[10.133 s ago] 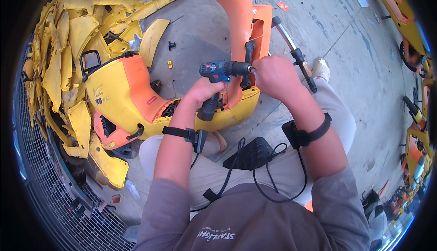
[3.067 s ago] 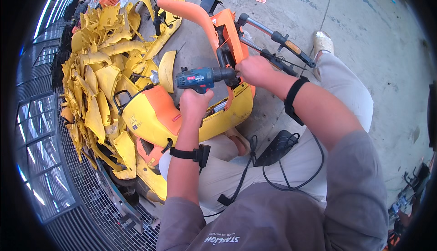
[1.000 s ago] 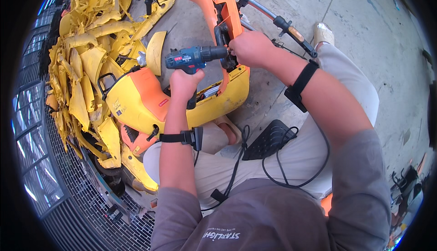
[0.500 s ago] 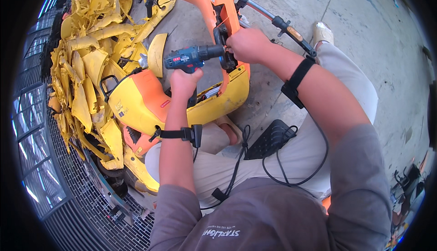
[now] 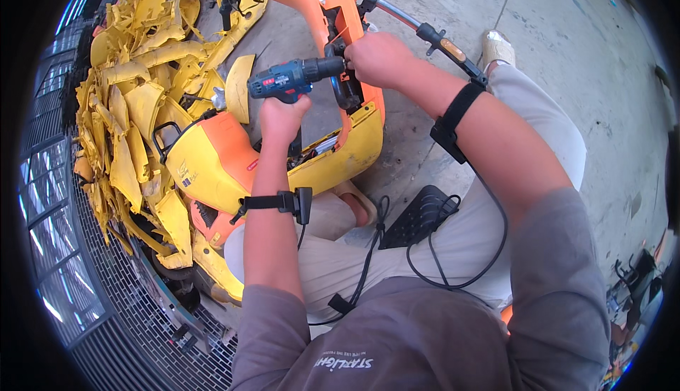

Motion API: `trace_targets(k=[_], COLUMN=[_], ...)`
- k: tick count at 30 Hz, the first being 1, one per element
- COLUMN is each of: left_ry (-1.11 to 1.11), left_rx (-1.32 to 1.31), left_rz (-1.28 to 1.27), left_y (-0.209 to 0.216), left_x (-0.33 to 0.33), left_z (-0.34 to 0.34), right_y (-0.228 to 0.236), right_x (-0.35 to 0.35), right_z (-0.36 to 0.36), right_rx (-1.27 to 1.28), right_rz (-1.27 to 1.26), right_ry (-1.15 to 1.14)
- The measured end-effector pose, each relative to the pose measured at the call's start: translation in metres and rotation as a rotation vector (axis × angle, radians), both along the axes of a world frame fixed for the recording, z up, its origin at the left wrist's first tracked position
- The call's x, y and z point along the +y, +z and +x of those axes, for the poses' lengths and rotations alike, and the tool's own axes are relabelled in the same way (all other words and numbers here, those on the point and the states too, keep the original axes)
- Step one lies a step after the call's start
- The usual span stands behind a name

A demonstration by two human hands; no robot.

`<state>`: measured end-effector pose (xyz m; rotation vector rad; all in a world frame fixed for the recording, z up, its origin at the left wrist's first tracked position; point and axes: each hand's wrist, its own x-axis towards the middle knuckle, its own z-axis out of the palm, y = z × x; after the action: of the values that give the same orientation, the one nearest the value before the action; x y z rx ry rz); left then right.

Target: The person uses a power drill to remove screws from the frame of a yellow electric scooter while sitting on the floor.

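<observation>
My left hand (image 5: 282, 116) is wrapped around the grip of a dark blue cordless drill (image 5: 289, 79), which lies nearly level with its black chuck pointing right. Just beyond the chuck, my right hand (image 5: 379, 59) is closed, its fingertips at the drill's front end; whatever they pinch is hidden. Both hands are over a partly dismantled scooter with a yellow body panel (image 5: 347, 146) and an orange front frame (image 5: 343, 1). A black curved part (image 5: 341, 93) sits inside the orange frame, below the drill tip.
Broken yellow plastic panels (image 5: 131, 100) are heaped on the left. A metal tube with a black grip (image 5: 404, 15) extends right from the scooter. A black ridged pedal-like piece (image 5: 418, 217) and cables (image 5: 457, 288) lie by my legs. Assorted parts (image 5: 634, 292) sit at far right.
The drill and both hands have shifted slightly left and up in the picture, as has the scooter. My left hand keeps its hold on the drill.
</observation>
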<state>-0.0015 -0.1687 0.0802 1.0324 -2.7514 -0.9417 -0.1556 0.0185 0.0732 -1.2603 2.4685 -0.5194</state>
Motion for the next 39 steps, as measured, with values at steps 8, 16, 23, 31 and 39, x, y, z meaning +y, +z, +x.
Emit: trace_targets(k=[8, 16, 23, 31, 39], left_ry=[0.003, -0.046, -0.02, 0.051, 0.057], left_rx=[-0.105, -0.135, 0.006, -0.165, -0.167], left_rz=[-0.036, -0.029, 0.008, -0.125, -0.112], left_y=[-0.004, 0.0, 0.002, 0.01, 0.006], left_x=[-0.009, 0.009, 0.014, 0.007, 0.026], left_z=[0.021, 0.041, 0.017, 0.004, 0.039], right_y=[0.013, 0.003, 0.0, 0.003, -0.008], right_x=[0.005, 0.016, 0.011, 0.005, 0.021], right_z=[0.016, 0.036, 0.013, 0.004, 0.033], right_rx=[-0.047, -0.072, -0.044, -0.019, -0.066], right_rz=[0.013, 0.085, 0.013, -0.002, 0.078], right_ry=[0.084, 0.141, 0.033, -0.028, 0.086])
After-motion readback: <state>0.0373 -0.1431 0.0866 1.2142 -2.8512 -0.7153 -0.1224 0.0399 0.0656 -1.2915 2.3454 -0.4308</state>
